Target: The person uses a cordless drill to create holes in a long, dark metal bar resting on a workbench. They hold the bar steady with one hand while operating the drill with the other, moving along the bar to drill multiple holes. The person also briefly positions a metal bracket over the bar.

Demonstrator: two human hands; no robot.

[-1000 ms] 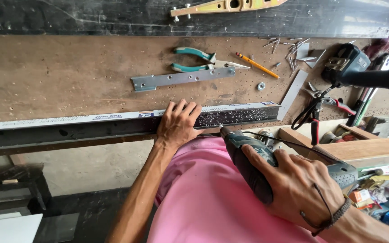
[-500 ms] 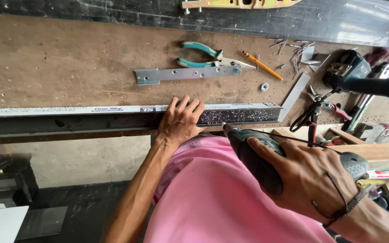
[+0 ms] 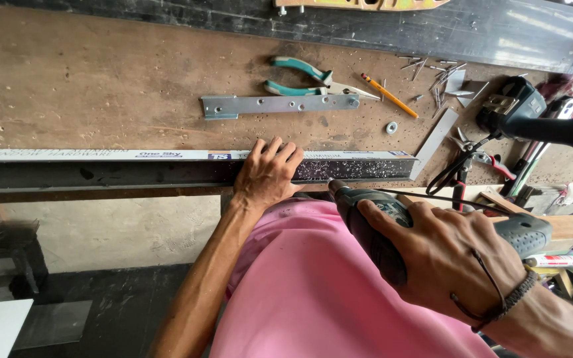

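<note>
Left hand (image 3: 268,174) pressed flat on one dark metal bar (image 3: 167,174); right hand (image 3: 455,255) clamped around one drill (image 3: 373,222) (just beside).

Near edge of the table (image 3: 67,86): a long metal profile (image 3: 134,174) lies along it from left to right.
Left hand (image 3: 266,176): rests on the profile, right of its middle, fingers (image 3: 280,151) over its far side.
Right hand (image 3: 452,255): near and right of the left hand, around a power drill (image 3: 373,222) whose tip meets the profile's near face.
Far of the profile: a flat perforated bracket (image 3: 280,104), with pliers (image 3: 313,79) just beyond it.
Right of the pliers: a pencil (image 3: 389,95), a washer (image 3: 392,127), scattered screws (image 3: 432,76).
Far right: a second drill (image 3: 518,109), with cutters (image 3: 465,156) near it.
</note>
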